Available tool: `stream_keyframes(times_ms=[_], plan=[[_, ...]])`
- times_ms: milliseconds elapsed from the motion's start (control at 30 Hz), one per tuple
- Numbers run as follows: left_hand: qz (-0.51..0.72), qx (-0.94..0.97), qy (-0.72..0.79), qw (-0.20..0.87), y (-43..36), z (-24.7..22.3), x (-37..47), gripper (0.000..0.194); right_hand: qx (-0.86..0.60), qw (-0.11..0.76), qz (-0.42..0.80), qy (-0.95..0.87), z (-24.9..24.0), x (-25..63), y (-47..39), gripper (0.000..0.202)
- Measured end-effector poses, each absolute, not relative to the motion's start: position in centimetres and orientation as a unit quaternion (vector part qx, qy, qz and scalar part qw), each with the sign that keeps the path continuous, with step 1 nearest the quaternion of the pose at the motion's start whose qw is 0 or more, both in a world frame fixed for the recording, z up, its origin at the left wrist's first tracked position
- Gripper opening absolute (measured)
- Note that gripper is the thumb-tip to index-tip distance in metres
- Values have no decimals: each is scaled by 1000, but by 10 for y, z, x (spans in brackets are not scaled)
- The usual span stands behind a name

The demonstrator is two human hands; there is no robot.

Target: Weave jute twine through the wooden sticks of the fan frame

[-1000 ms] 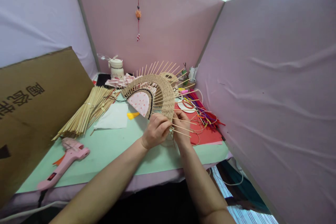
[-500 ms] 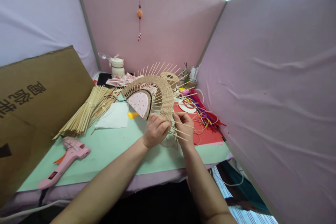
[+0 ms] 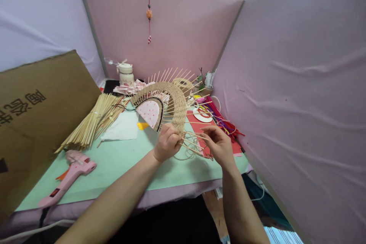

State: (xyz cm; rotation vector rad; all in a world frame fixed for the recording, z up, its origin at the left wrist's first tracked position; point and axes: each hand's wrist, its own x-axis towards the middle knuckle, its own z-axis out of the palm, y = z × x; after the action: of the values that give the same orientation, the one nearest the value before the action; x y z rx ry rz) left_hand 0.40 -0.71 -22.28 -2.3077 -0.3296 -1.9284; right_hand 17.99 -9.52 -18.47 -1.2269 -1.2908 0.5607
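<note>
Woven fan (image 3: pixel 180 103), clamped in the left hand (image 3: pixel 167 145), could loosen if cord (image 3: pixel 208 157) slackens near the right hand (image 3: pixel 220 145), whose grip is unclear.

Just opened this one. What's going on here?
A person is handling a fan-shaped woven piece with a pink dotted centre and thin sticks fanning out past its woven band. The left hand grips the near end of the band. The right hand is at the stick tips, beside loose loops of cord; whether it pinches the cord is too small to tell. A pink glue gun and a bundle of sticks lie to the left.
</note>
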Motion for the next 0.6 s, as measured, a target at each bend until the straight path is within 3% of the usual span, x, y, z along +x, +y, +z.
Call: stream_keyframes(times_ms=[500,600], plan=[[-642,-759,-100,46,-5,-225,2,23,-521,634,239,-519,-167,185,-106,16],[-646,-755,-103,40,-6,-224,2,23,-533,599,263,-536,-169,185,-107,17]])
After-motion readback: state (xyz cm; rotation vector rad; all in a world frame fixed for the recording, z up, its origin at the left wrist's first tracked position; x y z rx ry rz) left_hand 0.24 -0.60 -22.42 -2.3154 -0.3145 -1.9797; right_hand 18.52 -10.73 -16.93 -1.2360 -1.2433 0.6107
